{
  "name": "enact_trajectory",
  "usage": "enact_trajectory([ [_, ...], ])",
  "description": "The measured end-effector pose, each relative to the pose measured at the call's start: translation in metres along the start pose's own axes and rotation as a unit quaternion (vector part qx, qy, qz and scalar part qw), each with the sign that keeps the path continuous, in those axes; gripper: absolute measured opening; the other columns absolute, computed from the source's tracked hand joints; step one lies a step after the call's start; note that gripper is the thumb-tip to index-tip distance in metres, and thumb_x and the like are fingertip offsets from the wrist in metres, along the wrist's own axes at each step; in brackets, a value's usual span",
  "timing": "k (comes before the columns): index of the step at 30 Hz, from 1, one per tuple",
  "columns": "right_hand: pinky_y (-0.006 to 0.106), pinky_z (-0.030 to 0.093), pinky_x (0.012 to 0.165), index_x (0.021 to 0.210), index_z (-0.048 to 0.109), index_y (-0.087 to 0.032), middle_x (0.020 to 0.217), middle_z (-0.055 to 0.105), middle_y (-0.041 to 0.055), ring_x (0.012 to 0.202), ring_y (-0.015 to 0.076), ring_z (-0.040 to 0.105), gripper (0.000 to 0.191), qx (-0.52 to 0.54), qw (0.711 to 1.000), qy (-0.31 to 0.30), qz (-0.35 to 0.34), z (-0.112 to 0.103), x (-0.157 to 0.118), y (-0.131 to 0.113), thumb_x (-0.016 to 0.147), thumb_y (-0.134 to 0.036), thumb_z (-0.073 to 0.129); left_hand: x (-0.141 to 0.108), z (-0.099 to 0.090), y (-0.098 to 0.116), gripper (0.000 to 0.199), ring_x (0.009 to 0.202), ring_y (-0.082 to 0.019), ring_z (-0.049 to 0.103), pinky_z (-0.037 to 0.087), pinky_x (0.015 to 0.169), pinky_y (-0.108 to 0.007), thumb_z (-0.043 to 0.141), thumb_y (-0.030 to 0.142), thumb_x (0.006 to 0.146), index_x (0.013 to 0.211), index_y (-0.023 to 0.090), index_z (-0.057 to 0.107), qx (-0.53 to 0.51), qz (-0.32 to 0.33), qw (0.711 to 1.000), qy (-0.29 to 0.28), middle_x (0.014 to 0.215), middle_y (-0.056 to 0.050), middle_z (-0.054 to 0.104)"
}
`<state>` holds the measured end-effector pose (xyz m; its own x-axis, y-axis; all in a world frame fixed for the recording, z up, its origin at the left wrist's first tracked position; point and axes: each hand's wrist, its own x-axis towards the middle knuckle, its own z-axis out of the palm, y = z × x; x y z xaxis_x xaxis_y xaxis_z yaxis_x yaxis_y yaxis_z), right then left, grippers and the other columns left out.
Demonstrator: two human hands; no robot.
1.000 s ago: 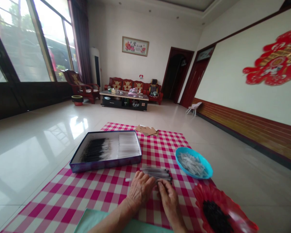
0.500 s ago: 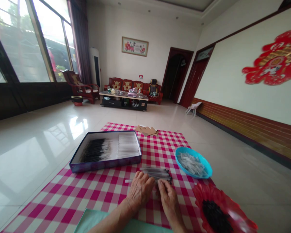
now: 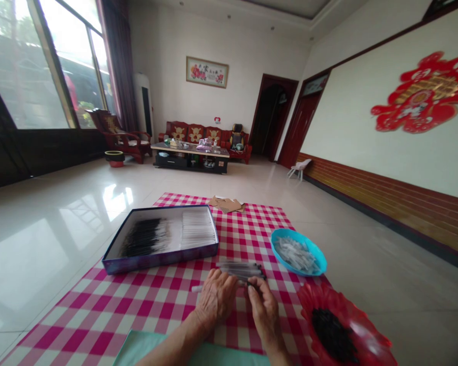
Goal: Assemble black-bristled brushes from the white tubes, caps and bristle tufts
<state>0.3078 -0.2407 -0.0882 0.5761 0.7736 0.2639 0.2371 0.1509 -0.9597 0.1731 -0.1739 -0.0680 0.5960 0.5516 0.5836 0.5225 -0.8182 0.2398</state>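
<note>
A bundle of thin clear tubes with dark tips [image 3: 239,270] lies across my hands, above the red-and-white checked cloth [image 3: 137,310]. My left hand [image 3: 216,297] covers its near end and is shut on it, with a small white end [image 3: 196,288] showing past the fingers. My right hand [image 3: 264,310] pinches the dark tips between its fingers. To the left, an open purple box [image 3: 160,258] holds rows of similar tubes. A blue bowl [image 3: 290,233] of small white pieces sits to the right of the bundle.
A red flower-shaped plate [image 3: 343,310] holding black bits sits at the lower right. A teal cloth [image 3: 148,345] lies under my arms. Cardboard scraps [image 3: 226,204] lie at the cloth's far edge. Beyond are a shiny tiled floor, a low table [image 3: 191,150] and a red sofa [image 3: 183,132].
The whole scene has shifted slightly left in view as my head turned. My hands still hold the bundle in nearly the same grip.
</note>
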Motion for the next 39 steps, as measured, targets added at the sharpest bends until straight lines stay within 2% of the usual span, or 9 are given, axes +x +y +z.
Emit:
enact_trajectory([
  [7,0.031,0.053,0.072,0.092,0.064,-0.018,0.087,0.07,0.0074,0.081,0.0224,0.066,0.026,-0.026,0.999,-0.001,-0.036,0.004,0.011,-0.02,0.079,-0.039,0.056,-0.003,0.007,-0.006,0.021,0.071,-0.019,0.048,0.034,0.071,-0.033,0.039,0.019,0.092,0.081,0.021,0.057,-0.017,0.008,1.0,0.016,0.073,-0.003,0.057],
  [11,0.028,0.054,0.064,0.093,0.065,-0.018,0.084,0.071,0.007,0.072,0.0204,0.067,0.024,-0.067,0.996,-0.018,-0.063,-0.012,0.022,-0.044,0.08,-0.036,0.056,-0.003,0.006,-0.006,0.022,0.07,-0.018,0.049,0.035,0.071,-0.033,0.039,0.02,0.092,0.082,0.021,0.058,-0.019,0.021,0.999,0.029,0.073,-0.003,0.058],
  [15,0.03,0.053,0.07,0.094,0.065,-0.019,0.087,0.072,0.0074,0.077,0.0219,0.067,0.023,-0.135,0.987,0.0,-0.086,-0.051,0.029,-0.057,0.079,-0.034,0.057,-0.001,0.003,-0.005,0.022,0.07,-0.018,0.05,0.036,0.071,-0.032,0.038,0.02,0.093,0.083,0.021,0.059,-0.019,0.028,0.999,0.042,0.075,-0.003,0.059],
  [20,0.033,0.052,0.072,0.09,0.066,-0.02,0.086,0.072,0.0069,0.079,0.0238,0.067,0.023,-0.235,0.968,0.048,-0.079,-0.121,0.026,-0.044,0.076,-0.036,0.058,0.0,0.003,-0.005,0.024,0.069,-0.018,0.05,0.037,0.07,-0.032,0.037,0.021,0.093,0.083,0.021,0.06,-0.022,0.036,0.998,0.052,0.073,-0.003,0.059],
  [24,0.037,0.051,0.077,0.086,0.068,-0.023,0.087,0.072,0.0069,0.082,0.0252,0.066,0.023,-0.378,0.918,0.079,-0.088,-0.174,0.019,-0.024,0.075,-0.037,0.053,0.0,0.004,-0.006,0.027,0.068,-0.017,0.049,0.037,0.07,-0.031,0.036,0.022,0.094,0.082,0.021,0.06,-0.021,0.033,0.998,0.044,0.07,-0.003,0.057],
  [27,0.036,0.051,0.074,0.081,0.069,-0.023,0.086,0.071,0.0081,0.08,0.0248,0.066,0.023,-0.446,0.884,0.088,-0.107,-0.199,0.017,-0.012,0.074,-0.036,0.051,-0.001,0.005,-0.006,0.026,0.069,-0.017,0.05,0.037,0.07,-0.031,0.037,0.023,0.094,0.083,0.022,0.06,-0.021,0.036,0.998,0.045,0.07,-0.002,0.056],
  [30,0.035,0.051,0.072,0.08,0.069,-0.023,0.085,0.07,0.0082,0.077,0.0232,0.066,0.025,-0.492,0.86,0.07,-0.115,-0.207,0.016,-0.005,0.076,-0.032,0.047,-0.001,0.006,-0.007,0.025,0.071,-0.018,0.05,0.037,0.071,-0.032,0.037,0.024,0.094,0.085,0.022,0.06,-0.023,0.037,0.998,0.043,0.071,-0.002,0.056],
  [34,0.035,0.05,0.071,0.08,0.068,-0.023,0.084,0.069,0.0084,0.077,0.0234,0.066,0.027,-0.542,0.832,0.048,-0.108,-0.207,0.018,0.0,0.076,-0.027,0.042,-0.002,0.007,-0.009,0.025,0.071,-0.018,0.05,0.037,0.071,-0.032,0.037,0.024,0.094,0.086,0.022,0.06,-0.027,0.038,0.998,0.032,0.072,-0.002,0.057],
  [39,0.035,0.051,0.071,0.084,0.068,-0.021,0.088,0.07,0.0099,0.078,0.0236,0.066,0.028,-0.534,0.836,0.074,-0.102,-0.204,0.019,-0.005,0.075,-0.028,0.042,-0.003,0.006,-0.008,0.023,0.071,-0.019,0.05,0.037,0.072,-0.033,0.038,0.023,0.094,0.087,0.021,0.059,-0.031,0.032,0.998,0.034,0.073,-0.002,0.058],
])
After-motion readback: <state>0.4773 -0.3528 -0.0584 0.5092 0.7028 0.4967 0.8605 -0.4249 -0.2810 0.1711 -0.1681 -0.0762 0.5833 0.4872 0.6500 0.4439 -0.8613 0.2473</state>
